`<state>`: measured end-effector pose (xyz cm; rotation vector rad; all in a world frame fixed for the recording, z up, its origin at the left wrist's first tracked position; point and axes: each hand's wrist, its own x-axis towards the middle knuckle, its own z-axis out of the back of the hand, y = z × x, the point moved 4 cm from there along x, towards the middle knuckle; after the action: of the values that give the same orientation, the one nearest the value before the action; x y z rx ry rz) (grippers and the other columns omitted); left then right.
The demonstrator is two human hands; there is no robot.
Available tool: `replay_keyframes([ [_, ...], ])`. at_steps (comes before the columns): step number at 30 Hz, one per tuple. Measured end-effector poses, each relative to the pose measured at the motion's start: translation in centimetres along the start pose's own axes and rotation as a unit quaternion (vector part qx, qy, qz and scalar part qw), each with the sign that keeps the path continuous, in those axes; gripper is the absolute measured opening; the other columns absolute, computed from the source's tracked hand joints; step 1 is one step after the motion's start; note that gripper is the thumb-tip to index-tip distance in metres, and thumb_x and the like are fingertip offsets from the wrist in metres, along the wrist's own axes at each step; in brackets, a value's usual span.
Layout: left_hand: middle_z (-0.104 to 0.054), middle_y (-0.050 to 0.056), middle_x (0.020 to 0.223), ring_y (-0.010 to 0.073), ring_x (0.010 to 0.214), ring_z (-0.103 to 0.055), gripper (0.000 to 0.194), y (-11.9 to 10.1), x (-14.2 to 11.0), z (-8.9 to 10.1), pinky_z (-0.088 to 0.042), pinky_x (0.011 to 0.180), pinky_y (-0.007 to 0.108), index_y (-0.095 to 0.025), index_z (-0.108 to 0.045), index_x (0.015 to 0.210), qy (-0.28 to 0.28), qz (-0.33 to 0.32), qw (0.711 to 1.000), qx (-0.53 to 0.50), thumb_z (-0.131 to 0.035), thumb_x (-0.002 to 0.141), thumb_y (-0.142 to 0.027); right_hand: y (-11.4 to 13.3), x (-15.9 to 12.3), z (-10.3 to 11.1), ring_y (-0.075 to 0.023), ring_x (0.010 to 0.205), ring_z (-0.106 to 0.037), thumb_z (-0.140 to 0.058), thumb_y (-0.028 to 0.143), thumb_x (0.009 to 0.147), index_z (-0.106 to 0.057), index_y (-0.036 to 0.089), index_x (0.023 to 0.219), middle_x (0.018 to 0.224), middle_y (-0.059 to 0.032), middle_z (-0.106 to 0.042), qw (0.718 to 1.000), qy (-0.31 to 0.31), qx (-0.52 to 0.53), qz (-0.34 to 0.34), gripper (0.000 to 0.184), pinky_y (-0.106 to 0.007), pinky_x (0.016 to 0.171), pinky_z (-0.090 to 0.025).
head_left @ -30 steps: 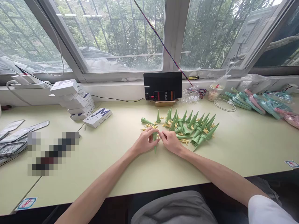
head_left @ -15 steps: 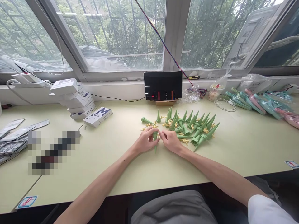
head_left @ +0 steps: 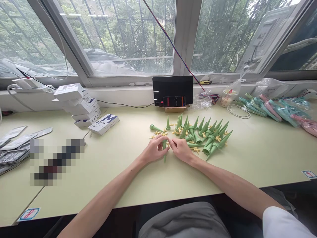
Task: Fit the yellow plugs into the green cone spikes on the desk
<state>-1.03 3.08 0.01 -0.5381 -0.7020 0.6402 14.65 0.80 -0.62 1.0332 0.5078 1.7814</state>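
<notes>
My left hand (head_left: 156, 148) is closed around a green plant-watering spike (head_left: 164, 155), its pointed tip towards me and its upper part among my fingers. At the spike's side shows a small yellow valve (head_left: 167, 144). The fingers of my right hand (head_left: 181, 149) are pinched together at this valve, almost touching my left fingertips, which partly cover it. Just beyond my left hand are loose yellow valves (head_left: 158, 134) and a green spike lying on its side (head_left: 156, 128). Many more green spikes (head_left: 210, 137), some upright and some lying, cluster behind and right of my right hand.
A tablet (head_left: 172, 86) with a phone (head_left: 174, 101) before it leans by the window. White boxes (head_left: 81, 105) are stacked at the left, near flat packages (head_left: 17, 148). A bagged cup (head_left: 228, 97) and pastel plastic items (head_left: 274, 107) are at the right.
</notes>
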Motion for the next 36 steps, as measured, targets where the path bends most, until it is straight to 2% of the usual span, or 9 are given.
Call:
replay_keyframes([
  [5,-0.055,0.002,0.095,0.007,0.061,-0.051,0.027,0.1,0.0,0.0,-0.05,0.057,0.023,-0.022,-0.061,0.114,0.001,0.006,1.0,0.0,-0.062,0.086,-0.022,-0.3,0.0,-0.1,-0.0102,0.048,-0.031,-0.041,0.038,0.102,-0.034,0.021,0.061,0.051,0.0042,-0.038,1.0,-0.001,0.007,-0.007,0.044,-0.027,0.05,-0.023],
  [9,-0.056,0.002,0.095,0.0078,0.062,-0.052,0.026,0.1,0.2,0.0,-0.052,0.059,0.024,-0.021,-0.063,0.115,-0.008,0.009,1.0,-0.001,-0.064,0.09,-0.029,-0.4,-0.1,-0.2,-0.0109,0.05,-0.035,-0.04,0.043,0.102,-0.039,0.021,0.061,0.053,0.0033,-0.042,0.999,-0.009,0.021,-0.025,0.046,-0.027,0.051,-0.025],
  [13,-0.058,0.005,0.094,0.0115,0.073,-0.058,0.025,0.0,0.4,0.4,-0.054,0.061,0.023,-0.021,-0.067,0.114,-0.044,0.004,0.999,-0.03,-0.051,0.099,-0.032,-0.2,-0.2,-0.3,-0.0124,0.053,-0.045,-0.04,0.046,0.102,-0.05,0.019,0.064,0.058,0.0004,-0.053,0.997,-0.016,0.054,-0.042,0.048,-0.026,0.055,-0.032],
  [18,-0.065,0.007,0.093,0.0127,0.071,-0.061,0.031,0.4,0.5,0.8,-0.052,0.054,0.022,-0.022,-0.069,0.117,-0.071,0.027,0.996,-0.047,-0.043,0.101,-0.029,0.0,-0.1,0.0,-0.0135,0.053,-0.048,-0.041,0.049,0.1,-0.053,0.018,0.062,0.056,-0.0006,-0.054,0.994,-0.032,0.077,-0.07,0.051,-0.027,0.056,-0.035],
  [22,-0.068,0.01,0.111,0.0144,0.079,-0.069,0.033,0.5,0.5,0.4,-0.062,0.065,0.028,-0.022,-0.068,0.122,-0.049,0.035,0.991,-0.117,-0.046,0.098,-0.023,0.1,0.0,0.2,-0.0145,0.05,-0.048,-0.041,0.054,0.099,-0.052,0.019,0.061,0.052,-0.0003,-0.052,0.987,-0.029,0.112,-0.11,0.053,-0.027,0.053,-0.036],
  [26,-0.063,0.013,0.131,0.0178,0.093,-0.072,0.034,0.4,0.4,-0.1,-0.065,0.075,0.031,-0.021,-0.069,0.122,-0.032,0.027,0.984,-0.17,-0.055,0.091,-0.021,0.0,0.1,0.4,-0.0139,0.046,-0.047,-0.041,0.058,0.098,-0.048,0.02,0.059,0.045,0.002,-0.045,0.978,-0.023,0.15,-0.142,0.055,-0.026,0.048,-0.035],
  [30,-0.062,0.012,0.133,0.0207,0.108,-0.069,0.033,0.1,0.4,-0.1,-0.065,0.083,0.033,-0.022,-0.07,0.12,-0.031,0.017,0.988,-0.152,-0.062,0.088,-0.021,-0.7,0.0,0.2,-0.0119,0.04,-0.045,-0.04,0.061,0.098,-0.046,0.021,0.06,0.046,0.0034,-0.044,0.968,-0.023,0.179,-0.176,0.055,-0.025,0.044,-0.034],
  [33,-0.065,0.013,0.13,0.0197,0.102,-0.07,0.028,-0.1,0.5,0.0,-0.065,0.079,0.031,-0.021,-0.073,0.113,-0.043,-0.006,0.993,-0.108,-0.066,0.086,-0.022,-1.1,0.0,0.0,-0.0113,0.035,-0.044,-0.041,0.063,0.097,-0.047,0.021,0.061,0.045,0.0044,-0.043,0.96,-0.007,0.202,-0.194,0.056,-0.025,0.042,-0.034],
  [36,-0.069,0.013,0.126,0.0191,0.097,-0.072,0.021,-0.4,0.5,0.4,-0.064,0.074,0.03,-0.021,-0.075,0.108,-0.062,-0.041,0.997,-0.033,-0.062,0.091,-0.024,-0.9,0.0,-0.2,-0.0116,0.035,-0.043,-0.04,0.065,0.097,-0.049,0.02,0.06,0.041,0.0045,-0.042,0.963,0.017,0.196,-0.185,0.059,-0.025,0.043,-0.036],
])
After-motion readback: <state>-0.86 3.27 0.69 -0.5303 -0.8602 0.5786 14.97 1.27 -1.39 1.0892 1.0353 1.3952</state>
